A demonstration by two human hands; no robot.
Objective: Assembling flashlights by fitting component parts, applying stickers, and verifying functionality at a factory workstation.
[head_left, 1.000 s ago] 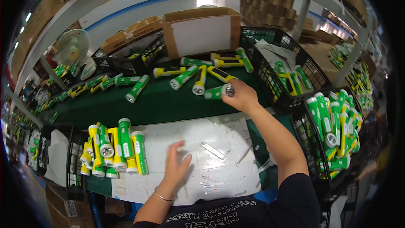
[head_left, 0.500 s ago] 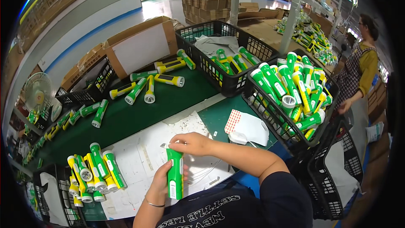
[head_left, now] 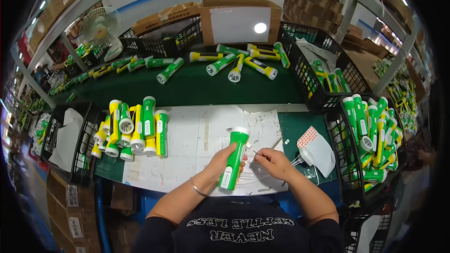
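Observation:
My left hand is closed around a green flashlight with a white head, held tilted with its head up over the white work sheet. Just right of its body, my right hand pinches with thumb and forefinger. Something small and thin seems to be at those fingertips, but I cannot make out what. Thin pale wires lie on the sheet beneath the hands. Beside my right hand are a white plug-like piece with a cord and a white sheet with red marks.
Several green and yellow flashlights are stacked at the left. More lie along the green belt behind. A black crate full of flashlights stands right, another crate behind it. A crate stands far left, a cardboard box at the back.
My right hand has left the flashlight's head and moved down to its right side, fingers pinched. The left hand still holds the flashlight. The view has swung left.

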